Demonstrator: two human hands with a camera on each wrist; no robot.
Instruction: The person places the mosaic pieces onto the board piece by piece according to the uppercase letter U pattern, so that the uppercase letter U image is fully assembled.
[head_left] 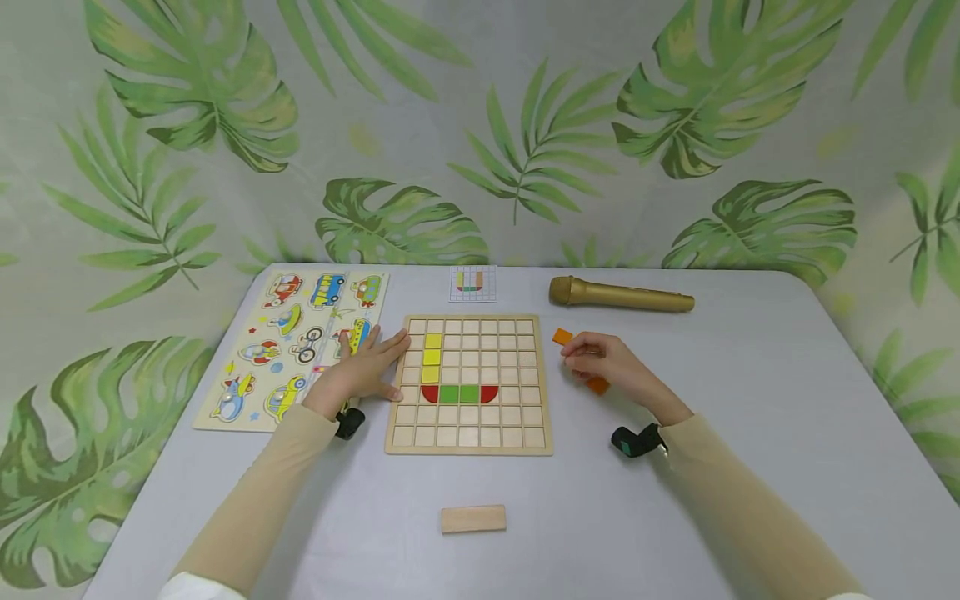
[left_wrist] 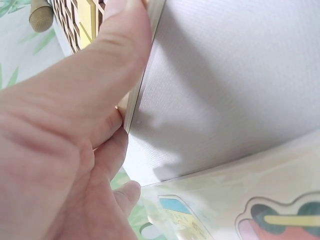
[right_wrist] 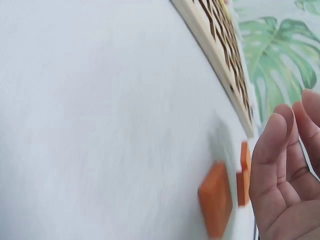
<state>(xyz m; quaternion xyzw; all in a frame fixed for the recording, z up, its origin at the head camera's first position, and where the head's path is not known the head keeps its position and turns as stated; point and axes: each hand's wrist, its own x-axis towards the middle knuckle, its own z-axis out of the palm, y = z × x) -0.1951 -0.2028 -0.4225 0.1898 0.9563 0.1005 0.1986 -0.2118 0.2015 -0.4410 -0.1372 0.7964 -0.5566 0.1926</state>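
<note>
My left hand (head_left: 358, 377) lies with fingers spread at the left edge of a wooden grid board (head_left: 468, 450), fingertips and thumb touching its rim. On the board, yellow square tiles (head_left: 432, 357) form a column. Below them runs a row of two green tiles (head_left: 459, 394) between red rounded tiles (head_left: 489, 394). Right of the board, my right hand (head_left: 618, 371) hovers over the orange tiles, its fingers loosely bent with nothing seen between them. One orange tile (head_left: 562, 337) lies beyond the fingers; another orange tile (right_wrist: 216, 200) lies beneath the hand.
A picture puzzle board (head_left: 258, 321) with vehicle pieces lies at the left. Behind the grid board is a small pattern card (head_left: 473, 284). A gold microphone (head_left: 622, 295) lies at the back right. A plain wooden block (head_left: 473, 519) sits near the front.
</note>
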